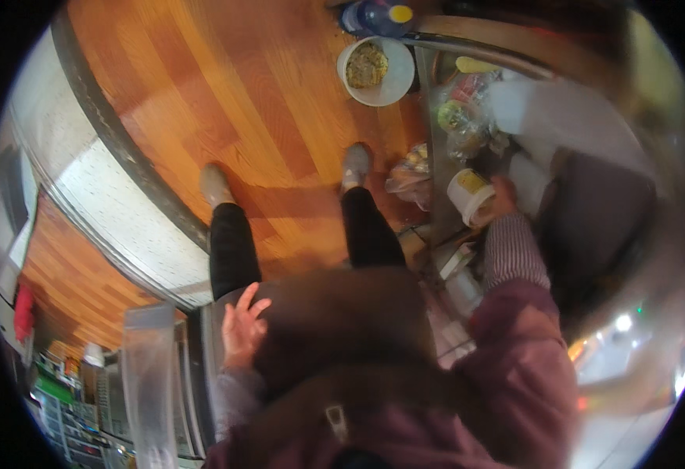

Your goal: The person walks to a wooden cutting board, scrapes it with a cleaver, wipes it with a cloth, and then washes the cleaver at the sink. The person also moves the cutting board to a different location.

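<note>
Looking straight down, the right hand (503,197) was seen stretched out to a crowded shelf (436,156) at the right, where it was closed around a white tub with a yellow lid (469,195). The tub was held tilted, its lid turned up and to the left, just beside the shelf's metal edge. Clear bags of food (461,117) were packed on the shelf above the tub, and another bag (409,176) hung at the shelf's left side, near the right shoe (356,164).

The left hand (242,324) was kept low by the body, empty, with its fingers spread apart and the palm turned up; nothing was touched by it. A grey metal surface (202,375) lay under and beside it.

Both legs in black trousers were planted on a wooden floor (225,86), the left shoe (215,184) well apart from the right. A white bowl of crumbly yellowish food (374,70) was set on the floor ahead of the right shoe, and a blue bottle with a yellow cap (374,16) was seen just beyond it. Much of the right side was blurred.
</note>
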A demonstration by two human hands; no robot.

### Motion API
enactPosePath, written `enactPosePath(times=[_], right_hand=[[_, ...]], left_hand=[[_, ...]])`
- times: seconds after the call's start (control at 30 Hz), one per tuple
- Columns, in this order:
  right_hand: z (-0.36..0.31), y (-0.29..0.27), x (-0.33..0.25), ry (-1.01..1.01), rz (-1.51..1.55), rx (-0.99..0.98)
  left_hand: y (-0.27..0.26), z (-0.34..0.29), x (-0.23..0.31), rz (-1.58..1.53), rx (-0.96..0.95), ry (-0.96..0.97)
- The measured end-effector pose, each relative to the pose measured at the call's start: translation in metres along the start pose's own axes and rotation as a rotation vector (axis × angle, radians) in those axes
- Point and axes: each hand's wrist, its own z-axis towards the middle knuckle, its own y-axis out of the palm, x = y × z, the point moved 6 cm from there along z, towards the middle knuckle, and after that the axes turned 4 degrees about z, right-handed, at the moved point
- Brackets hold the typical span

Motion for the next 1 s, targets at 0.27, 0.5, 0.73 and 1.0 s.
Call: enactPosePath(times=[0.27,0.5,0.73,1.0], right_hand=[[0.103,-0.011,0.013,-0.022,-0.235,0.052],[0.166,0.005,0.012,-0.503,-0.819,-0.227],[0.244,-0.006,0.041,-1.136,-1.052,-0.198],[0.157,-0.065,0.036,-0.529,-0.722,0.657]], left_hand=[[-0.013,0.019,-0.039,-0.166,0.123,-0.051],[-0.016,0.03,-0.055,-0.077,0.305,-0.095],[0.001,0.036,-0.05,-0.058,0.311,-0.139],[0.018,0.035,-0.031,-0.06,0.157,-0.171]])
